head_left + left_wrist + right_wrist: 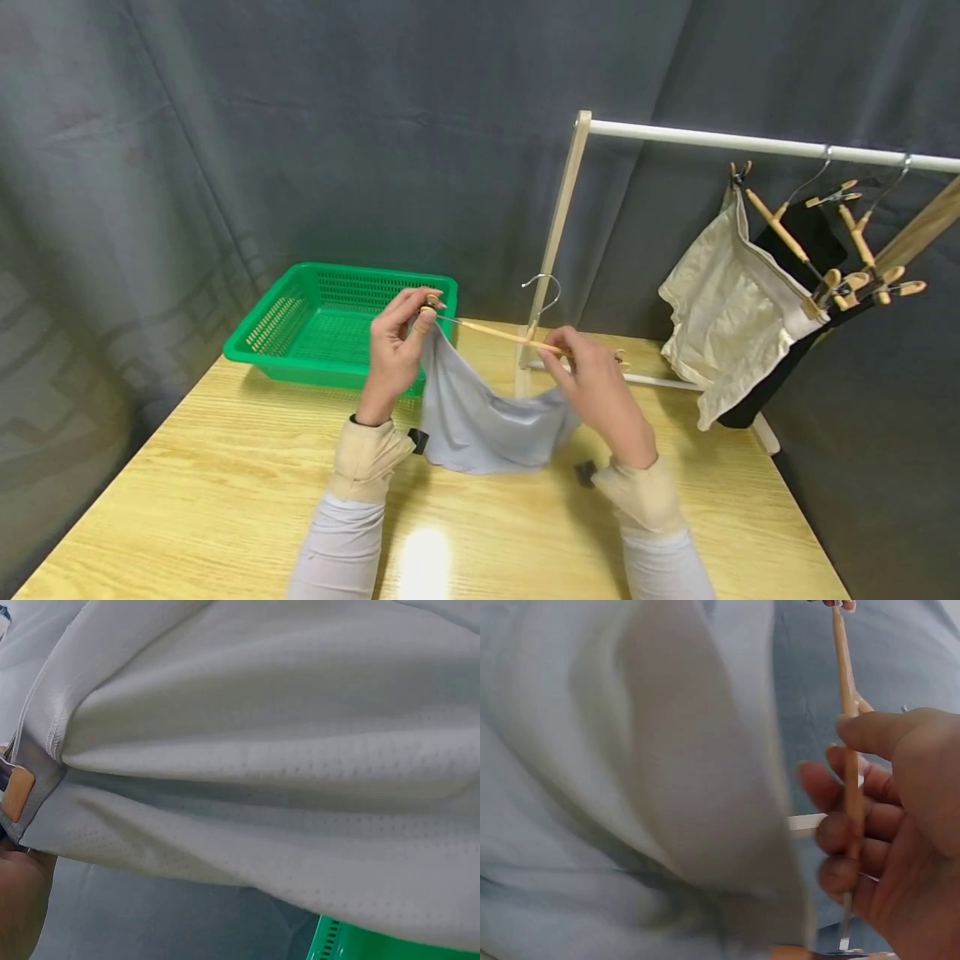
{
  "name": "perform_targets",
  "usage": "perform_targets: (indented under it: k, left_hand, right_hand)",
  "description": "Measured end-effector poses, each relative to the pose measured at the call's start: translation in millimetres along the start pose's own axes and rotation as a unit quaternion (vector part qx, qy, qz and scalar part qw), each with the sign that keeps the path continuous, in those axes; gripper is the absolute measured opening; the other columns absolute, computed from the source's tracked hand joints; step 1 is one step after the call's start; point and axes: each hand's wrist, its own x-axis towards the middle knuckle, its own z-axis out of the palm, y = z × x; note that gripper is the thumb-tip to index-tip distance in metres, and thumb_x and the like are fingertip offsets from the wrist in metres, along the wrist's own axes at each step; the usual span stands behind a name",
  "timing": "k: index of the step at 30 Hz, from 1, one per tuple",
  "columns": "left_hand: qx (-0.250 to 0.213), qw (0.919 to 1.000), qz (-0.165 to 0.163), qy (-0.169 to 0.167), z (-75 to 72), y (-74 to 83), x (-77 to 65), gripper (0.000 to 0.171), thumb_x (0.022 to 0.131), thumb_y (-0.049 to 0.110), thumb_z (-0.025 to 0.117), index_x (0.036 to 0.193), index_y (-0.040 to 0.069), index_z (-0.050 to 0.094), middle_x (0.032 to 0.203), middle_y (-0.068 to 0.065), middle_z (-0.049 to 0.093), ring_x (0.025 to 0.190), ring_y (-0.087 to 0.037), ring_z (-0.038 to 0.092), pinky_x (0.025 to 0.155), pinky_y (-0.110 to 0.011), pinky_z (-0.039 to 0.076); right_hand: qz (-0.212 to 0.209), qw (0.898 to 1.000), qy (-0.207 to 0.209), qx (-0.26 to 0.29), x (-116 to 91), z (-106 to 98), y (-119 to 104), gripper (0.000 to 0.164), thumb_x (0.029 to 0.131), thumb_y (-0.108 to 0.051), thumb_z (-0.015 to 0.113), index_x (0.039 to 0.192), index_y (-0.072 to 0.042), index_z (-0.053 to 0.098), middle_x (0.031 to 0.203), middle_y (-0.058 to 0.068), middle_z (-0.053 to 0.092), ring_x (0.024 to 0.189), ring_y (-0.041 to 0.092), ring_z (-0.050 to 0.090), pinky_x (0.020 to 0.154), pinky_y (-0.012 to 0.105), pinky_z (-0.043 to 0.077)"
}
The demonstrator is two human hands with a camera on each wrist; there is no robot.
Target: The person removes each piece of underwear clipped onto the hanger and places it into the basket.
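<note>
A light grey-blue garment hangs below a wooden clip hanger held above the table. At the bar's left end my left hand pinches the clip, which bites the garment's top corner. The left wrist view shows the clip's wooden jaw on the band and fine holes in the fabric. My right hand grips the bar right of the hook; its fingers curl round the wood in the right wrist view. Whether the right clip holds the garment, I cannot tell.
A green plastic basket stands at the back left of the wooden table. On the right, a rack with a white rail carries hangers with a cream garment and a black one.
</note>
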Motion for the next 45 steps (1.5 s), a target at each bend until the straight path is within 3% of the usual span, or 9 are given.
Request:
perform_targets:
  k: [5,8,17,23,26,29,36,42,45]
  left_hand:
    - [0.000,1.0000,-0.006,-0.004,1.5,2.8,0.0,0.025,0.089,-0.006,0.048,0.111,-0.007,0.060,0.097,-0.025,0.057,0.089,-0.025,0.056,0.070,-0.027,0.045]
    - [-0.011,0.9999,-0.005,-0.004,2.1,1.3,-0.7,0.025,0.089,-0.006,0.047,0.111,-0.009,0.059,0.097,-0.025,0.057,0.090,-0.029,0.056,0.073,-0.029,0.047]
    - [-0.022,0.9998,0.001,0.001,5.2,-4.1,-1.1,0.025,0.087,-0.008,0.050,0.109,-0.008,0.061,0.097,-0.024,0.060,0.084,-0.037,0.055,0.069,-0.028,0.046]
    - [-0.018,0.9998,0.004,0.001,6.9,-7.5,0.9,0.022,0.086,-0.008,0.051,0.104,-0.007,0.064,0.094,-0.019,0.061,0.073,-0.031,0.054,0.067,-0.031,0.047]
    - [-0.012,0.9999,-0.006,-0.010,6.5,-8.5,1.0,0.022,0.088,-0.006,0.050,0.106,-0.007,0.063,0.093,-0.019,0.060,0.075,-0.026,0.055,0.071,-0.033,0.047]
    - [0.008,0.9990,-0.026,-0.035,5.0,-8.4,-1.4,0.024,0.090,-0.001,0.050,0.111,-0.005,0.061,0.095,-0.019,0.060,0.079,-0.022,0.056,0.073,-0.034,0.048]
    - [0.046,0.9936,-0.069,-0.076,3.2,-7.8,-6.8,0.026,0.092,0.003,0.049,0.115,-0.002,0.059,0.096,-0.022,0.060,0.078,-0.029,0.055,0.072,-0.040,0.046]
    - [0.084,0.9901,-0.075,-0.084,0.7,-5.8,-6.3,0.027,0.092,0.007,0.050,0.117,0.001,0.059,0.099,-0.017,0.062,0.083,-0.021,0.055,0.074,-0.044,0.044]
    - [0.086,0.9888,-0.085,-0.088,-2.0,-12.3,-6.2,0.027,0.094,0.011,0.049,0.117,0.004,0.060,0.100,-0.012,0.062,0.085,-0.018,0.055,0.075,-0.043,0.045]
  right_hand:
    - [-0.027,0.999,0.046,-0.012,-2,-3,-1,0.019,0.089,-0.031,0.059,0.094,-0.015,0.067,0.089,-0.004,0.066,0.080,0.008,0.059,0.070,0.035,0.050]
    - [-0.033,0.998,0.060,-0.016,-3,-5,0,0.019,0.087,-0.030,0.061,0.094,-0.015,0.070,0.089,-0.004,0.068,0.079,0.008,0.061,0.068,0.035,0.051]
    - [-0.038,0.996,0.070,-0.038,-3,-16,1,0.016,0.082,-0.025,0.067,0.096,-0.018,0.072,0.092,-0.004,0.069,0.081,0.011,0.063,0.065,0.035,0.052]
    - [-0.048,0.995,0.072,-0.058,-1,-19,5,0.018,0.083,-0.026,0.066,0.097,-0.017,0.073,0.090,-0.003,0.069,0.071,0.009,0.060,0.054,0.032,0.047]
    - [-0.057,0.994,0.075,-0.064,0,-19,7,0.018,0.085,-0.027,0.064,0.097,-0.016,0.073,0.086,-0.003,0.069,0.059,0.007,0.052,0.047,0.030,0.040]
    - [-0.060,0.993,0.076,-0.067,-2,-18,9,0.018,0.085,-0.028,0.064,0.096,-0.017,0.073,0.084,-0.004,0.068,0.058,0.008,0.051,0.047,0.030,0.040]
    - [-0.055,0.994,0.060,-0.077,-9,-14,15,0.020,0.085,-0.029,0.063,0.098,-0.017,0.072,0.089,-0.002,0.069,0.076,0.015,0.063,0.060,0.037,0.051]
    - [-0.071,0.991,0.069,-0.091,-9,-13,17,0.020,0.085,-0.028,0.064,0.098,-0.016,0.072,0.079,-0.004,0.065,0.063,0.010,0.056,0.051,0.033,0.046]
    - [-0.076,0.990,0.070,-0.095,-6,-13,16,0.019,0.085,-0.028,0.064,0.098,-0.017,0.072,0.074,-0.006,0.062,0.058,0.007,0.050,0.048,0.030,0.043]
